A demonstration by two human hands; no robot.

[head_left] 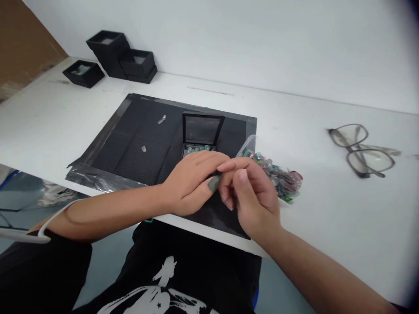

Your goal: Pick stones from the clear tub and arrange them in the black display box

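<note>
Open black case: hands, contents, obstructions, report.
Left hand near case; right hand alongside left. Lid up, green pieces inside. Left hand blocks view of case's front.

matt ribbed mat (131, 163) with glossy plastic film (108, 184), clear plastic tub (245, 146) and smooth tabletop (330, 226)

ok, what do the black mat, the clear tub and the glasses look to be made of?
Mat: matte, finely ribbed, perhaps rubber or plastic.
Tub: probably plastic, glossy; its rim is see-through.
Glasses: thin dark frame, metal or plastic, can't tell; transparent lenses, glass or plastic.
</note>
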